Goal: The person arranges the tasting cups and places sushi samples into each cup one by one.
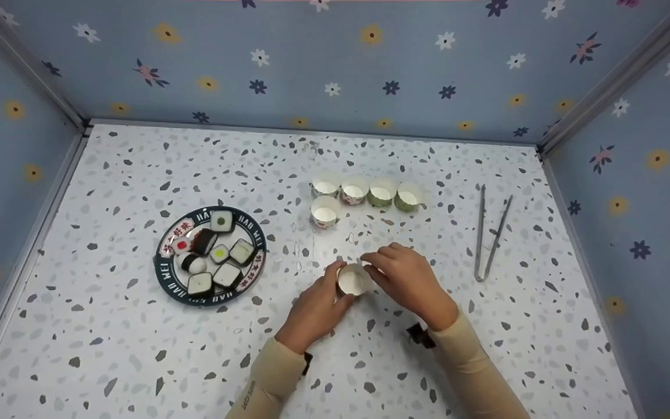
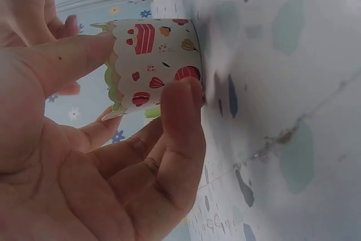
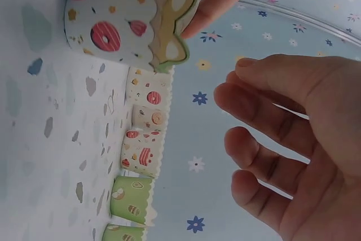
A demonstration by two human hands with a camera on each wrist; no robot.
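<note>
My left hand [image 1: 316, 307] holds a small paper baking cup [image 1: 352, 281] at its side, in front of me near the middle of the table. The left wrist view shows its white wall [image 2: 151, 63], printed with red cakes and sweets. A green and yellow scalloped edge rises beyond the white one, as if cups were nested; I cannot tell how many. Just right of the cup hovers my right hand [image 1: 409, 282]. In the right wrist view its fingers [image 3: 271, 114] are loosely bent, apart from the cup, and hold nothing.
Several paper cups [image 1: 353, 193] stand in a row farther back, with one more cup [image 1: 325, 212] before the row's left end. At left, a dark-rimmed plate [image 1: 163, 273] bears several sushi pieces [image 1: 227, 274]. Metal tongs [image 1: 480, 244] lie at right. Patterned panels surround the table.
</note>
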